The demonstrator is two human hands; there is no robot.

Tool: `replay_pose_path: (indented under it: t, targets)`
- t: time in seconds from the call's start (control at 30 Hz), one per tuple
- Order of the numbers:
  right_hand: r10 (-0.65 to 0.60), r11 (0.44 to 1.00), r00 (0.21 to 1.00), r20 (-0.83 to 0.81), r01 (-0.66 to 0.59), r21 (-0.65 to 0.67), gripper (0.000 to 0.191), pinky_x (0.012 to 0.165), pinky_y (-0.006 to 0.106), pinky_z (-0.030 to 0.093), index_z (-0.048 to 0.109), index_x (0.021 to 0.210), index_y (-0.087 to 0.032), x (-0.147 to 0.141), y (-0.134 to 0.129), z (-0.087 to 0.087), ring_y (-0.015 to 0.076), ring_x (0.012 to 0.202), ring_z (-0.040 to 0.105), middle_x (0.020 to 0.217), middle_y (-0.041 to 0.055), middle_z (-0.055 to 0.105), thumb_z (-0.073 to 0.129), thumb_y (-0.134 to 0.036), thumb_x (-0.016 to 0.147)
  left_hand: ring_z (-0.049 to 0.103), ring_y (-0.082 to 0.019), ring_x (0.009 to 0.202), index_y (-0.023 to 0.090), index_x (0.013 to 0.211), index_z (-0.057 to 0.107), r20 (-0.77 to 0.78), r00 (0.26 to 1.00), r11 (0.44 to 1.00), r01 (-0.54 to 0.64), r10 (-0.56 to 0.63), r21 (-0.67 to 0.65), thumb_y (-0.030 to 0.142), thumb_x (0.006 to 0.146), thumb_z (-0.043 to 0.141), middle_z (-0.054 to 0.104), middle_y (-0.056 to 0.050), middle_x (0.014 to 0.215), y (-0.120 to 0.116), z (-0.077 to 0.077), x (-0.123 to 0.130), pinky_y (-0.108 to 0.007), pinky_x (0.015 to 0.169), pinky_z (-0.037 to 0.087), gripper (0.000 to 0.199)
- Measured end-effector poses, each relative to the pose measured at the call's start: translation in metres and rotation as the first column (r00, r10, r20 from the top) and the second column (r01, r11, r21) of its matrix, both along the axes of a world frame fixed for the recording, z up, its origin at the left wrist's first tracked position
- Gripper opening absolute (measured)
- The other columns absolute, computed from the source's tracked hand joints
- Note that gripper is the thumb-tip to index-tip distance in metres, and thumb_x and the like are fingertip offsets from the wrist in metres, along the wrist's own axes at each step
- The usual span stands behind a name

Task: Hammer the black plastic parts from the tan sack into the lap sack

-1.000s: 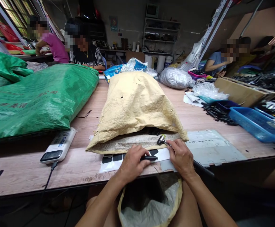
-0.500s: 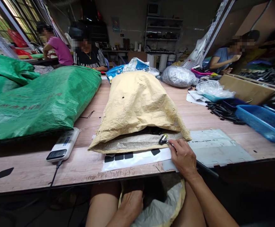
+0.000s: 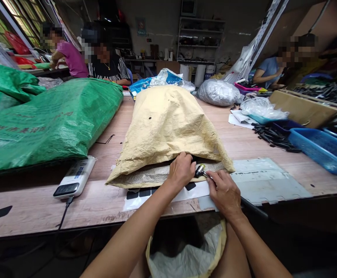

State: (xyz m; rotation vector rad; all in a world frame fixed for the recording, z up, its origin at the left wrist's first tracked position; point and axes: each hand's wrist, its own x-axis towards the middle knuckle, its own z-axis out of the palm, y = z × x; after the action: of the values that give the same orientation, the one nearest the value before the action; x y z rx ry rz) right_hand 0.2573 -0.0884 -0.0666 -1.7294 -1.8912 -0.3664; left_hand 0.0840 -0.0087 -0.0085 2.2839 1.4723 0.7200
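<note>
A small double-faced mallet, its metal head showing black and yellow ends, is in my right hand. My fingers wrap around its shaft, and the black handle runs back past my wrist. My left hand is at the mouth of a pale yellow woven sack, close to the mallet head. Its fingers are curled; whatever they hold is hidden. Dark contents show inside the sack's opening. A second open sack with a white lining rests between my legs below the table edge.
A white power bank with a cable lies left of the sack, by a large green sack. A white strip with black stickers sits in front. To the right are a grey sheet, blue tray and black parts. Co-workers sit beyond.
My left hand has come up out of the sack between my legs to the mouth of the yellow sack on the table. The right hand with the mallet has stayed in place.
</note>
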Motion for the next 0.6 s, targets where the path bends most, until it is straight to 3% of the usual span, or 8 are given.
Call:
replay_pose_path:
  t: [0.1, 0.23, 0.47, 0.6]
  targets:
    - [0.004, 1.0, 1.0, -0.008, -0.005, -0.013, 0.023, 0.082, 0.033, 0.041, 0.067, 0.113, -0.023, 0.001, 0.0, 0.001, 0.0218, 0.09, 0.055, 0.094, 0.0052, 0.064, 0.05, -0.026, 0.097, 0.063, -0.027, 0.101, 0.016, 0.102, 0.068, -0.125, 0.991, 0.998, -0.053, 0.057, 0.038, 0.035, 0.094, 0.059, 0.064, -0.012, 0.11, 0.023, -0.008, 0.019, -0.036, 0.082, 0.048, 0.023]
    - [0.004, 1.0, 1.0, -0.022, -0.004, -0.014, 0.023, 0.082, 0.033, 0.041, 0.067, 0.112, -0.023, 0.0, 0.0, 0.002, 0.0217, 0.091, 0.055, 0.094, 0.0052, 0.064, 0.051, -0.026, 0.097, 0.061, -0.027, 0.103, 0.016, 0.104, 0.066, -0.146, 0.987, 0.997, -0.067, 0.07, 0.025, 0.033, 0.094, 0.061, 0.062, -0.011, 0.111, 0.025, -0.009, 0.019, -0.036, 0.083, 0.047, 0.02]
    - [-0.029, 1.0, 1.0, -0.005, 0.029, -0.002, 0.023, 0.081, 0.032, 0.042, 0.068, 0.113, -0.023, -0.002, -0.001, 0.002, 0.0215, 0.09, 0.055, 0.093, 0.0047, 0.064, 0.053, -0.026, 0.096, 0.057, -0.022, 0.093, 0.023, 0.099, 0.06, -0.076, 0.987, 0.989, 0.142, -0.14, 0.027, 0.031, 0.094, 0.063, 0.065, -0.002, 0.096, -0.025, 0.003, -0.052, -0.032, 0.077, 0.042, 0.01]
    - [-0.032, 0.999, 0.999, 0.007, 0.032, 0.023, 0.023, 0.081, 0.032, 0.043, 0.069, 0.113, -0.023, -0.003, -0.001, 0.003, 0.0211, 0.089, 0.055, 0.092, 0.0038, 0.064, 0.055, -0.026, 0.094, 0.057, -0.021, 0.093, 0.023, 0.097, 0.06, -0.027, 0.983, 0.983, 0.183, -0.183, -0.013, 0.03, 0.092, 0.065, 0.065, -0.001, 0.095, -0.053, -0.012, -0.081, -0.031, 0.078, 0.042, 0.009]
